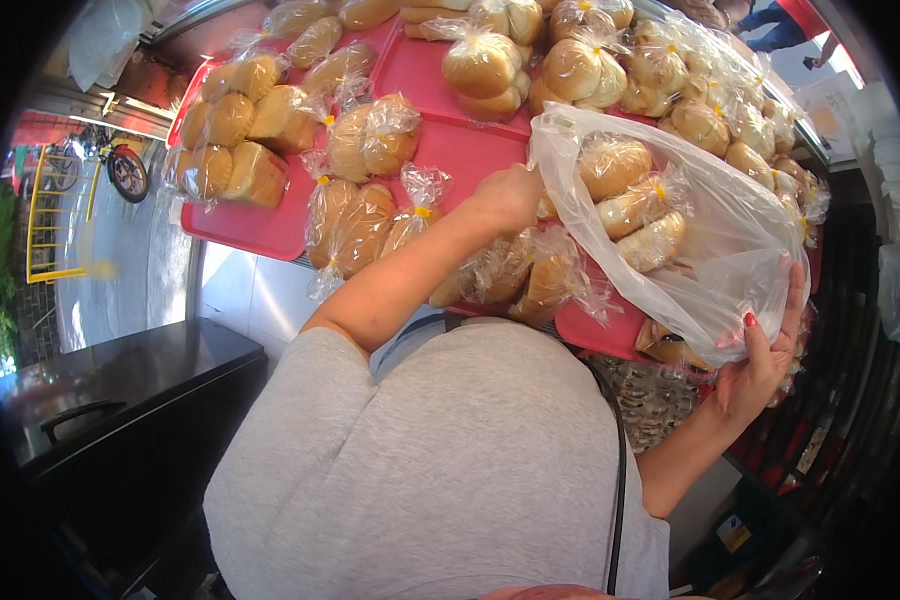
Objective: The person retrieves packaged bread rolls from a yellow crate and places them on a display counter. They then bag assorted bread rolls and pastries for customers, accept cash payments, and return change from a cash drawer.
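Note:
A translucent white plastic bag is spread wide over the trays in front of me. Several bread loaves in a clear, tied wrapper show within its mouth. At the bag's left edge, my left hand is closed on the plastic rim, its fingertips partly hidden. My right hand supports the bag's lower right corner, thumb in front and fingers partly behind the plastic. Wrapped bread with a yellow tie lies just below my left forearm.
Red trays carry many wrapped loaves, including a pack of round rolls at left and a large bread pack at the back. A black counter stands at left. Beyond the opening are a yellow rack and a person.

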Demonstrator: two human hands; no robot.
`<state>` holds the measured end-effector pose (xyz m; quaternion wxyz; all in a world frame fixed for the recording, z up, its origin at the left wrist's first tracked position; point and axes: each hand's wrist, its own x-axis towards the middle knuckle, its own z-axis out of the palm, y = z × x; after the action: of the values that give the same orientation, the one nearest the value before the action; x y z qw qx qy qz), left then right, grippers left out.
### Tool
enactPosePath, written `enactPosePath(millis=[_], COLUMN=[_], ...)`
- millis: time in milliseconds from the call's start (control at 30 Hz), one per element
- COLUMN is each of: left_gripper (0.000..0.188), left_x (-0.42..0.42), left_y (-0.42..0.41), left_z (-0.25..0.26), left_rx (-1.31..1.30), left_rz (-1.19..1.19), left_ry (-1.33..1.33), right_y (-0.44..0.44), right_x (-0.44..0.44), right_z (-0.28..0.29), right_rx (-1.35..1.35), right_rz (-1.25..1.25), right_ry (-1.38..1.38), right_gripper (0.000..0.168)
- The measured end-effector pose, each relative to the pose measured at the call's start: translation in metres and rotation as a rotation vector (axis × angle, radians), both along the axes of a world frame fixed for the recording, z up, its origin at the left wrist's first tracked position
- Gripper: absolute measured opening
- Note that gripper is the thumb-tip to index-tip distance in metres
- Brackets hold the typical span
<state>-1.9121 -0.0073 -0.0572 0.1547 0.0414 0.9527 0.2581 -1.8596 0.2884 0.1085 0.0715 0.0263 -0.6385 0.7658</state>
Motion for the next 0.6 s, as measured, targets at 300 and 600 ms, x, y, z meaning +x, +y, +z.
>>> enactPosePath(millis=[300, 600], left_gripper=[0.021, 0.024], left_x=[0.041, 0.03], left_y=[-0.095, -0.16], left_z=[0.073, -0.003], left_rx=[-0.657, 0.089], left_rz=[0.348, 0.571], left_ry=[0.375, 0.643], right_y=[0.009, 0.012], right_x=[0.005, 0.013], right_z=[-0.001, 0.006], right_rx=[0.027, 0.002], right_rz=[0.001, 0.047], right_ry=[-0.023, -0.06], right_gripper=[0.074, 0.074])
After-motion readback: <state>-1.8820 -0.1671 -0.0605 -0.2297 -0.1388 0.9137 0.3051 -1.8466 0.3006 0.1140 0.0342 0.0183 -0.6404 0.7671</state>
